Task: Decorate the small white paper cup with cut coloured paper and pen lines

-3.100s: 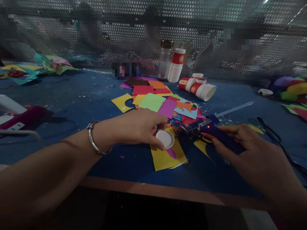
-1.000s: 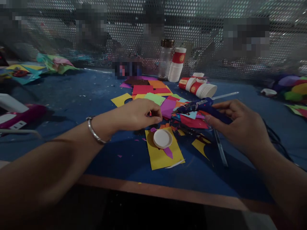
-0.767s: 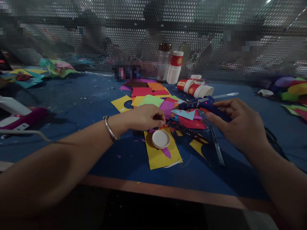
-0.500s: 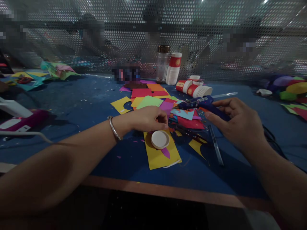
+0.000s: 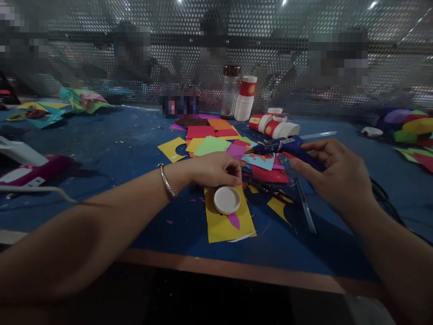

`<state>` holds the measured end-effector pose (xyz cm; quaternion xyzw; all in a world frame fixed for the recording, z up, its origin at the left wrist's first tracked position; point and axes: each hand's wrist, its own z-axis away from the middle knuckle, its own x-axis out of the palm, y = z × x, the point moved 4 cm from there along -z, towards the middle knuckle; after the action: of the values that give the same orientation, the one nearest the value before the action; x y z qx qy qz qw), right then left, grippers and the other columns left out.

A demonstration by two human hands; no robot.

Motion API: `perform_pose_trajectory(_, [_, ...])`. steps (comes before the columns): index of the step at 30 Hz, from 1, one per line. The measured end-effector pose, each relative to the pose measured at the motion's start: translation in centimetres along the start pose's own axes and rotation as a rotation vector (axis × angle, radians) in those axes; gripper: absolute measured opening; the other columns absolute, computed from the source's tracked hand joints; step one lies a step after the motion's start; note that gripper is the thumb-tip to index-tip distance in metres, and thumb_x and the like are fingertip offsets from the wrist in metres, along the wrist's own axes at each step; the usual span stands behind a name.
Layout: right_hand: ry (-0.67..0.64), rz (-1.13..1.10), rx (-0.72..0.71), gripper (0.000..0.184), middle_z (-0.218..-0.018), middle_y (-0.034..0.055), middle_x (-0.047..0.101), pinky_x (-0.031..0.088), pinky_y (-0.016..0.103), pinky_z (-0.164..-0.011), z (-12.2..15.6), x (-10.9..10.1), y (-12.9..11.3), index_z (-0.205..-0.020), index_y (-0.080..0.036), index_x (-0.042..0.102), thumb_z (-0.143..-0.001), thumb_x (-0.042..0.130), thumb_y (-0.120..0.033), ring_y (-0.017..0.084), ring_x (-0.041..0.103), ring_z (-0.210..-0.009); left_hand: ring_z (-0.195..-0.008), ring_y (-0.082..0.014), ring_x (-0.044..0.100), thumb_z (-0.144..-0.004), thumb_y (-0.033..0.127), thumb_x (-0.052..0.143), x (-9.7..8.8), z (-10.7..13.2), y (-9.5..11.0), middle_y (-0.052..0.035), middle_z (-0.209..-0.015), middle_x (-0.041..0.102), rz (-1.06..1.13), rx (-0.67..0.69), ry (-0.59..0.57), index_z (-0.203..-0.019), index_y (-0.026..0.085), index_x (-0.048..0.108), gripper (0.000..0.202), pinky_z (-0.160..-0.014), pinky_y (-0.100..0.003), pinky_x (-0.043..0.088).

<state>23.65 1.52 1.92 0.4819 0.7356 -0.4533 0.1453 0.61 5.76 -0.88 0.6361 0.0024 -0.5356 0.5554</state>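
My right hand (image 5: 338,174) grips a blue hot glue gun (image 5: 291,145), its nozzle pointing left over the paper scraps; a clear glue stick juts from its back. Just behind a white round paper-cup bottom (image 5: 227,200), my left hand (image 5: 219,169) is closed with its fingertips pinched together. Whatever they may hold is hidden. The cup bottom lies on a yellow sheet of paper (image 5: 216,230), and a pointed purple paper piece (image 5: 233,221) sticks out from its lower edge. Dark scissors (image 5: 270,188) lie to the right of it.
A clear glue stick (image 5: 306,207) lies below the right hand. Coloured papers (image 5: 211,145) spread across the middle. Behind stand a glass bottle (image 5: 229,95) and stacked paper cups (image 5: 244,106), with more cups (image 5: 274,126) lying down. A purple-and-white power strip (image 5: 40,170) is at left.
Both hands keep nearly the same pose, with the glue gun still in my right hand. The view has shifted very slightly; nothing was taken up or let go.
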Motion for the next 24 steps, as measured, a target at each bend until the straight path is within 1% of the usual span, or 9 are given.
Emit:
perform_pose_trajectory(3, [0.002,0.001,0.005,0.04,-0.074,0.0046,0.063,0.048,0.039,-0.065,0.0,0.0,0.2,-0.084,-0.026,0.067,-0.058,0.067,-0.057,0.026,0.062,-0.074,-0.062,-0.012,0.051,-0.087,0.023,0.063,-0.1,0.0,-0.2,0.0025,-0.07,0.06,0.03,-0.002,0.009,-0.084,0.018,0.063,0.007,-0.062,-0.026,0.039])
perform_pose_trajectory(5, [0.005,0.006,0.009,0.04,-0.073,0.0041,0.062,0.047,0.038,-0.064,0.0,0.0,0.3,-0.084,-0.026,0.067,-0.058,0.067,-0.057,0.025,0.06,-0.072,-0.064,-0.012,0.052,-0.087,0.024,0.063,-0.3,0.0,-0.4,0.002,-0.073,0.061,0.054,0.027,0.041,-0.084,0.018,0.063,0.006,-0.062,-0.026,0.039])
perform_pose_trajectory(8, [0.01,-0.009,-0.004,0.039,-0.073,0.0041,0.062,0.046,0.037,-0.063,0.0,-0.1,0.4,-0.084,-0.026,0.066,-0.06,0.067,-0.058,0.024,0.06,-0.071,-0.072,-0.0136,0.056,-0.084,0.025,0.065,-0.8,-0.2,-0.8,-0.0002,-0.08,0.064,0.09,0.077,0.101,-0.085,0.018,0.063,0.007,-0.067,-0.027,0.042])
perform_pose_trajectory(10, [0.015,-0.021,-0.012,0.04,-0.074,0.0043,0.063,0.046,0.037,-0.062,0.0,-0.1,0.5,-0.084,-0.026,0.066,-0.062,0.067,-0.059,0.024,0.06,-0.071,-0.077,-0.0155,0.059,-0.082,0.025,0.067,-1.1,-0.3,-1.2,-0.0021,-0.084,0.066,0.12,0.096,0.112,-0.086,0.018,0.064,0.01,-0.073,-0.029,0.045])
perform_pose_trajectory(13, [0.024,-0.025,-0.025,0.04,-0.071,0.0029,0.061,0.045,0.036,-0.061,0.0,-0.1,0.5,-0.083,-0.026,0.066,-0.062,0.067,-0.06,0.023,0.058,-0.069,-0.082,-0.017,0.061,-0.079,0.023,0.068,-1.3,-0.1,-1.4,-0.0031,-0.087,0.067,0.147,0.117,0.09,-0.092,0.018,0.064,0.015,-0.077,-0.03,0.047])
perform_pose_trajectory(17, [0.018,-0.03,-0.017,0.038,-0.069,0.0019,0.061,0.045,0.035,-0.06,0.0,-0.1,0.5,-0.083,-0.026,0.067,-0.061,0.07,-0.056,0.022,0.057,-0.066,-0.079,-0.0153,0.059,-0.077,0.015,0.066,-1.6,0.4,-1.3,-0.0016,-0.087,0.065,0.122,0.133,0.055,-0.101,0.018,0.065,0.024,-0.073,-0.028,0.047])
perform_pose_trajectory(20, [0.025,-0.031,-0.013,0.037,-0.069,0.0021,0.061,0.045,0.035,-0.059,0.0,-0.2,0.4,-0.082,-0.026,0.067,-0.059,0.07,-0.054,0.023,0.057,-0.066,-0.083,-0.0161,0.061,-0.076,0.013,0.064,-1.8,0.6,-1.3,-0.0037,-0.093,0.069,0.092,0.146,0.03,-0.099,0.018,0.069,0.023,-0.075,-0.027,0.047])
perform_pose_trajectory(24, [0.015,-0.014,0.007,0.039,-0.069,0.0027,0.061,0.044,0.035,-0.059,0.0,-0.3,0.2,-0.083,-0.025,0.067,-0.058,0.069,-0.055,0.023,0.057,-0.068,-0.088,-0.017,0.065,-0.077,0.014,0.063,-1.8,0.6,-1.5,-0.0059,-0.099,0.075,0.033,0.11,-0.008,-0.097,0.018,0.073,0.022,-0.077,-0.027,0.048])
